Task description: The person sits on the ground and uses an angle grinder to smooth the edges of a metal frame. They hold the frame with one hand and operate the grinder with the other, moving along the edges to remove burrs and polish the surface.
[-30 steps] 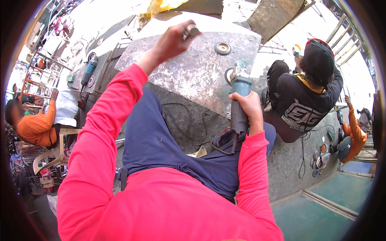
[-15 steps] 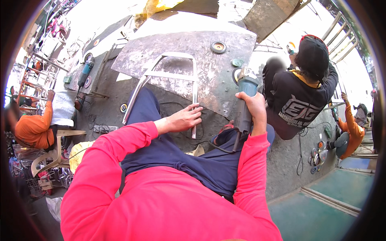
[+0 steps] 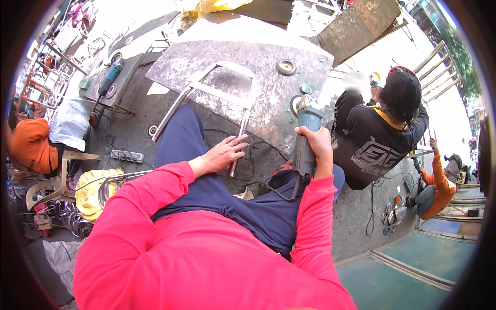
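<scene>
My right hand [image 3: 318, 143] is wrapped round the dark grey rear body of an angle grinder [image 3: 309, 119] with a teal front housing. Its round disc [image 3: 295, 105] is at the table's right side. A bent, shiny metal tube frame [image 3: 222, 92] with a crossbar leans across the tabletop [image 3: 279, 111]. One of its legs reaches down by my left thigh. My left hand [image 3: 225, 152] has its fingers laid over the other leg near its lower end; the thumb is hidden from view.
A loose disc [image 3: 286, 66] and a green block [image 3: 308, 88] lie on the table. A co-worker in black [image 3: 382, 129] sits close on the right. Another grinder [image 3: 109, 76] lies on a bench at left. A plastic chair [image 3: 59, 181] and yellow bundle [image 3: 95, 196] stand by my left arm.
The view has shifted slightly. Both hands keep their hold, on the metal frame and on the grinder. The person in orange at left has leaned, and the arm once raised there is no longer visible.
</scene>
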